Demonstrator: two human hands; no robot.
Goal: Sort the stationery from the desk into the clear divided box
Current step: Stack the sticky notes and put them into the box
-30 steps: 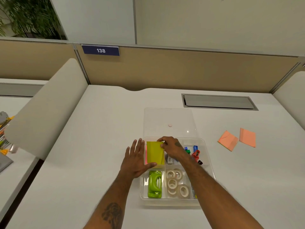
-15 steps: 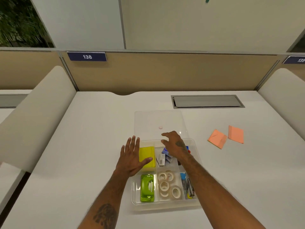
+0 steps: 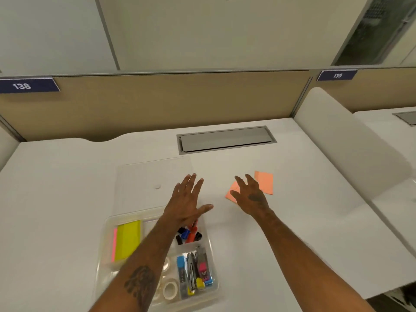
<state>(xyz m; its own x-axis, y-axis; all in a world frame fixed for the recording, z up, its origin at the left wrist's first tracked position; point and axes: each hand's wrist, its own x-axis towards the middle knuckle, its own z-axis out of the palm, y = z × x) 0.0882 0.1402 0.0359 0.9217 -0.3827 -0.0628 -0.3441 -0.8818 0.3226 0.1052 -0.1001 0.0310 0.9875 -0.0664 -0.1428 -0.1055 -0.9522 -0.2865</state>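
While most stationery sits in the clear divided box (image 3: 155,299), two orange notes (image 3: 263,182) lie right of it on the counter (image 3: 292,233). Right hand (image 3: 251,195) over them, left hand (image 3: 185,202) nearer box; both spread, empty. Prob. last items.

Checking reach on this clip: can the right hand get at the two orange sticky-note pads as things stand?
Probably yes. The right hand is open and empty, already over the nearer orange pad, with the farther orange pad just beyond its fingers. Both lie flat on the bare desk; nothing blocks them.
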